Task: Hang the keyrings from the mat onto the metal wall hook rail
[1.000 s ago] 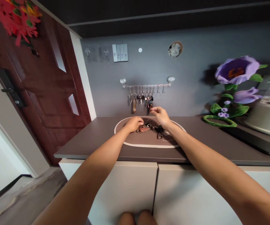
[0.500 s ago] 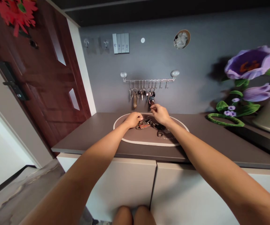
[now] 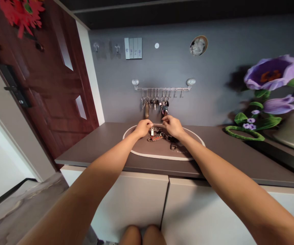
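Note:
My left hand is closed in a pinch, and a small silvery key or tag hangs from its fingertips above the oval brown mat. Just right of it, my right hand has its thumb and fingers pressed together near the lowest hanging keys; what it holds, if anything, is too small to tell. Between and below the hands, a patterned strap and dark keys with a metal buckle lie on the mat. Several key bunches hang from the clear hook rail on the wall.
Purple artificial flowers with a green base ring stand at the right, beside a pale lamp-like object and a black flat object. Switches sit on the wall. A dark red door is at the left.
My left hand has lifted slightly off the mat items, and the small silvery piece now shows below its fingers. My right hand has drawn slightly down from the hanging keys.

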`<move>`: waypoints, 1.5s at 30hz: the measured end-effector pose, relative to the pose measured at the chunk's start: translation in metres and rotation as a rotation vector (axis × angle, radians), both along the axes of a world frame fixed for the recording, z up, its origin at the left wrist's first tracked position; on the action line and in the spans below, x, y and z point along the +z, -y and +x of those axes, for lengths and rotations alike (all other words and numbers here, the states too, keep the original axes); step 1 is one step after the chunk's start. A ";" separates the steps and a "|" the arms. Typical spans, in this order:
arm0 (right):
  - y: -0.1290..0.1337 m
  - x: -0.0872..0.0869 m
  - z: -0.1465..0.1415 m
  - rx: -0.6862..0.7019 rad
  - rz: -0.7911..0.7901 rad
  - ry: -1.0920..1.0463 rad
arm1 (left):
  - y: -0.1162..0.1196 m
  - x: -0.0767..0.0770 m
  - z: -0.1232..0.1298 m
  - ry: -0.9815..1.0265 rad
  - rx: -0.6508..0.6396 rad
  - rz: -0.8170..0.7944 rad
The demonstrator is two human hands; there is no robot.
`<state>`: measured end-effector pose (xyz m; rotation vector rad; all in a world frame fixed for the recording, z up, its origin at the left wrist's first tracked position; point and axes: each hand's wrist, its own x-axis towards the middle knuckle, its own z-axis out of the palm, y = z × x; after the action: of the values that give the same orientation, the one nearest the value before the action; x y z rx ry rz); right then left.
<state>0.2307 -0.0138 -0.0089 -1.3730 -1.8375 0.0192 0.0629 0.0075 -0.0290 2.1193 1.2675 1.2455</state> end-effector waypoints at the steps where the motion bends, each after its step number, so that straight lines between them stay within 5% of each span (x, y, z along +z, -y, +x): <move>1: 0.001 0.000 0.000 0.001 -0.008 0.000 | -0.001 -0.001 0.000 0.044 -0.007 -0.020; 18: 0.001 0.000 -0.004 0.010 0.000 0.024 | 0.008 0.017 -0.004 0.742 -0.210 -0.493; 32: 0.014 0.002 -0.019 0.188 0.131 -0.014 | 0.008 0.029 -0.015 1.125 -0.445 -0.505; 40: 0.019 0.002 -0.029 0.340 0.247 0.008 | 0.011 0.033 -0.012 1.177 -0.535 -0.488; 45: 0.017 0.001 -0.030 0.317 0.285 -0.002 | 0.016 0.037 -0.010 1.175 -0.559 -0.486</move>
<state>0.2008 -0.0309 -0.0082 -0.8788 -1.9534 -0.0750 0.0527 -0.0082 0.0076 0.9313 0.3379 1.3493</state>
